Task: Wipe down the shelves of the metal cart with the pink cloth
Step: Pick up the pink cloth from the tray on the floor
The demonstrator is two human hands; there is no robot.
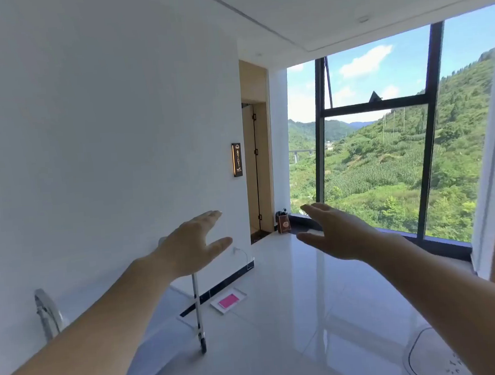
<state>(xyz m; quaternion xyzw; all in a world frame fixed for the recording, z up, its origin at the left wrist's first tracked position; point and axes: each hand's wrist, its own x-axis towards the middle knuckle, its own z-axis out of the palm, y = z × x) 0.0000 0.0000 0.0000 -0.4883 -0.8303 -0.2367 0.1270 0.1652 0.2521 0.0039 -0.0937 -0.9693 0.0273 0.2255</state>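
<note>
Both hands empty: left hand [190,248] and right hand [337,233] held out flat, fingers straight. Pink cloth [228,301] lies folded on a white tray [239,291] on the floor, beyond the metal cart [197,315]. Cloth looks soft, light; pinch an edge. Cart likely stiff, slick.

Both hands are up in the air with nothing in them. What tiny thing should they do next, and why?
Probably lower the left hand toward the pink cloth and pick it up. Both it and the right hand are open and empty, held out in front, while the cloth lies flat near the metal cart. Wiping can't begin without it.
</note>
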